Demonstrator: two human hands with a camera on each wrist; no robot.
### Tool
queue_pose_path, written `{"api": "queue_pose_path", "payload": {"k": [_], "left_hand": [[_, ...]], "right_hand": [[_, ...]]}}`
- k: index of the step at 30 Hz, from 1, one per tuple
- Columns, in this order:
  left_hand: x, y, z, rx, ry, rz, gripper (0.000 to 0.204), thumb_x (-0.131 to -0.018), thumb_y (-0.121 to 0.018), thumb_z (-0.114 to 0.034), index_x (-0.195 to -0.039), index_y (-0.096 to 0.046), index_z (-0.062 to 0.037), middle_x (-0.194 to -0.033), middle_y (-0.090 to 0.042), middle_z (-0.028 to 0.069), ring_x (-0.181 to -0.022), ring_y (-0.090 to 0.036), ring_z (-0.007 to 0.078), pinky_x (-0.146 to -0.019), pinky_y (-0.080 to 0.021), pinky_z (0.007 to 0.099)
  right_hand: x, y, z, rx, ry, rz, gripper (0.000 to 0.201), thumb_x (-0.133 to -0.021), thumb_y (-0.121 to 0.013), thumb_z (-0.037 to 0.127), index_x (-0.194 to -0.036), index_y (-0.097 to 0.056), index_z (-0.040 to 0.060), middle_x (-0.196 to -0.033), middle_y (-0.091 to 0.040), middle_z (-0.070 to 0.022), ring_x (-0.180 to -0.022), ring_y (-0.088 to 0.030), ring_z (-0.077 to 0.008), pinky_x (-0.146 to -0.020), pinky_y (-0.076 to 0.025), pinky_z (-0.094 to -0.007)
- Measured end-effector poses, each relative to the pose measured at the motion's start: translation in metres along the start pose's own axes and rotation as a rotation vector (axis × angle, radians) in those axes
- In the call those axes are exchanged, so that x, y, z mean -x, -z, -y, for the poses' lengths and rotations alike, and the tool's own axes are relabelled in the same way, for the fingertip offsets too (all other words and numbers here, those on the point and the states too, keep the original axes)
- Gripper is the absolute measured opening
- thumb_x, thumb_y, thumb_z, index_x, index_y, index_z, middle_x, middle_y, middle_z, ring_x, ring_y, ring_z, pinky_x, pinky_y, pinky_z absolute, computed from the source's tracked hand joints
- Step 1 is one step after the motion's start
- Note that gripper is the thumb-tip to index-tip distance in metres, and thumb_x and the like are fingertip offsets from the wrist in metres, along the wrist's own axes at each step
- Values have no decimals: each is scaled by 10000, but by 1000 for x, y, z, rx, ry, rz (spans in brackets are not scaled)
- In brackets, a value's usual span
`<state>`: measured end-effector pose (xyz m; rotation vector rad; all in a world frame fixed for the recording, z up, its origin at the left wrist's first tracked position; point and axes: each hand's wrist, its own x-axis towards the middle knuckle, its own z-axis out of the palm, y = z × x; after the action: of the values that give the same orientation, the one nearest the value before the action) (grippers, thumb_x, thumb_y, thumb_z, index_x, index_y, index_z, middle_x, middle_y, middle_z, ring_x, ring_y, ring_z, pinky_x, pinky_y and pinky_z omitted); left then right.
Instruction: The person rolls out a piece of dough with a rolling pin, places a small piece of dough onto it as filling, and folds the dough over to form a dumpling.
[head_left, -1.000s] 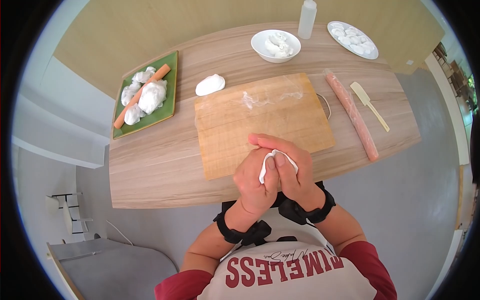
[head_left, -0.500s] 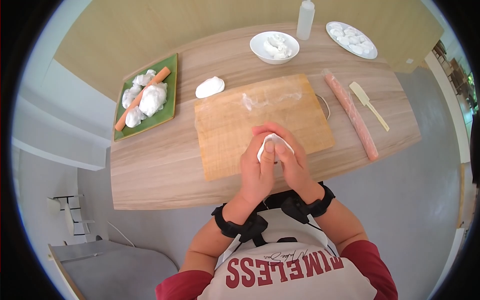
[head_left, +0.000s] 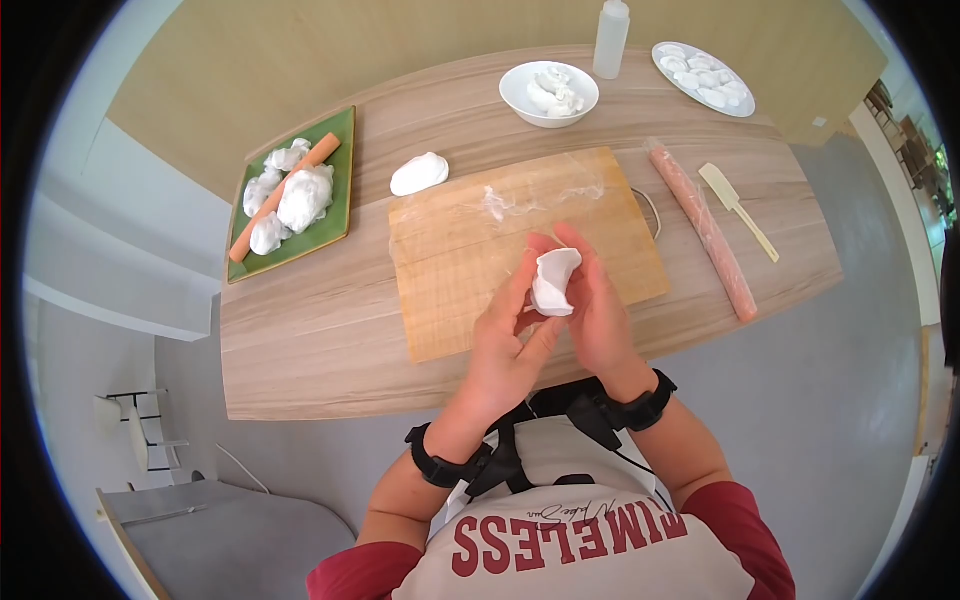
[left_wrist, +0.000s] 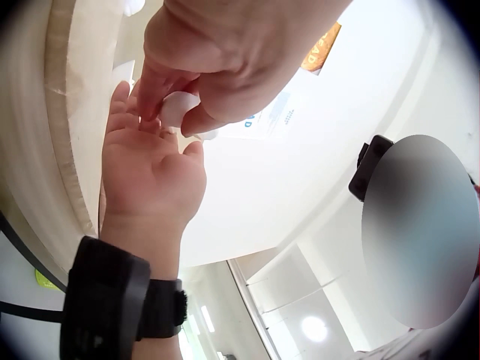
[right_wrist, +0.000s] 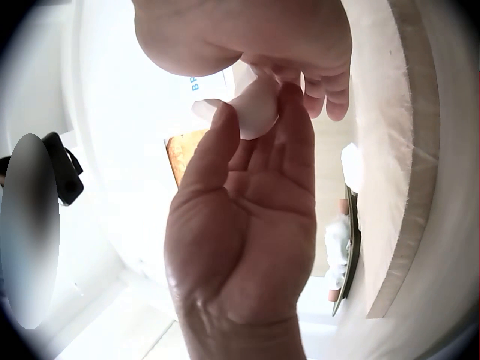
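Observation:
A cup-shaped piece of white dough [head_left: 553, 284] stands between the two hands over the front part of the wooden board [head_left: 450, 300]. My left hand [head_left: 500, 345] holds it between thumb and fingers; the right wrist view shows that thumb against the dough [right_wrist: 257, 109]. My right hand [head_left: 605, 325] is beside the dough on the right, fingers extended and palm turned inward. In the left wrist view the right palm [left_wrist: 154, 176] faces the left hand [left_wrist: 232, 56] with its fingers straight. Contact between the right fingertips and dough is partly hidden.
Beyond the board are a flat white dough piece [head_left: 420, 174], a white bowl [head_left: 516, 103], a bottle [head_left: 611, 42] and a plate of white pieces [head_left: 745, 108]. A wrapped pink roll [head_left: 704, 230] and spatula [head_left: 737, 208] lie right; a green tray [head_left: 338, 207] sits left.
The hands have moved forward over the board and come apart from their clasp around the dough. The right thumb has left the dough, which now shows as a curved cup.

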<state>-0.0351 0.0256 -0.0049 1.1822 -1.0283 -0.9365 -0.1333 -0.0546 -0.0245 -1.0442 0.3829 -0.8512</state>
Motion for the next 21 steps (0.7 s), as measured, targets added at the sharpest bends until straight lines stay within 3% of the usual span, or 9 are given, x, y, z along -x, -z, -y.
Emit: {"api": "queue_pose_path", "payload": {"k": [3, 5, 9, 11, 12, 14, 17, 21], "left_hand": [[-1, -1, -1, -146, -36, -89, 698, -757, -660, 24, -1367, -323, -6, -1262, -446, 103, -1086, -500, 174, -810, -493, 315], [-1, -2, 1, -292, -77, -238, 715, -686, -745, -11, -1313, -402, -12, -1143, -490, 81, -1023, -522, 161, -744, -492, 276], [-2, -3, -6, -534, -135, -303, 713, -645, -776, -38, -1276, -443, -28, -1058, -495, 81, -971, -526, 165, -698, -476, 265], [-2, -2, -6, -628, -182, -319, 720, -611, -794, -53, -1251, -464, -42, -1092, -493, 91, -945, -522, 165, -685, -464, 271], [-4, -2, -4, -628, -181, -321, 720, -611, -794, -53, -1251, -464, -42, -1092, -493, 91, -945, -522, 165, -685, -464, 271], [-6, -2, 0, -744, -371, -395, 711, -615, -790, -52, -1244, -460, -43, -1122, -493, 91, -932, -514, 156, -696, -459, 280], [-2, -4, 4, -610, -234, -325, 740, -631, -794, -81, -1264, -412, -65, -1151, -485, 112, -900, -561, 203, -713, -477, 309], [-1, 0, -6, -320, -142, -241, 719, -685, -756, -64, -1294, -375, -48, -1178, -491, 110, -899, -568, 183, -720, -475, 296]], "right_hand": [[0, -4, 5, -132, -89, -28, 586, -970, -220, 476, -1411, -245, 92, -1356, -417, -124, -1176, -453, -222, -978, -371, -383], [2, -7, 9, -169, -76, -14, 626, -961, -218, 506, -1416, -237, 76, -1351, -410, -112, -1214, -411, -216, -1015, -319, -370], [10, -7, 7, -48, -20, -36, 623, -956, -252, 507, -1401, -255, 70, -1333, -417, -117, -1186, -429, -218, -999, -339, -369], [14, -4, 2, 54, 133, -15, 530, -952, -410, 405, -1344, -336, 55, -1300, -431, -114, -1145, -445, -193, -948, -385, -342], [15, -4, 0, 54, 133, -14, 530, -952, -410, 405, -1344, -336, 55, -1300, -431, -114, -1145, -445, -193, -948, -385, -342], [16, -4, -2, 188, 242, -9, 377, -916, -547, 232, -1224, -460, 33, -1284, -428, -104, -1072, -482, -156, -882, -429, -297], [15, -5, 2, 179, 201, -34, 280, -879, -600, 128, -1129, -535, 22, -1216, -488, -84, -992, -522, -126, -827, -456, -266], [12, 2, 10, 75, 99, -57, 250, -892, -585, 157, -1104, -558, 25, -1121, -557, -67, -931, -556, -119, -791, -480, -265]]}}
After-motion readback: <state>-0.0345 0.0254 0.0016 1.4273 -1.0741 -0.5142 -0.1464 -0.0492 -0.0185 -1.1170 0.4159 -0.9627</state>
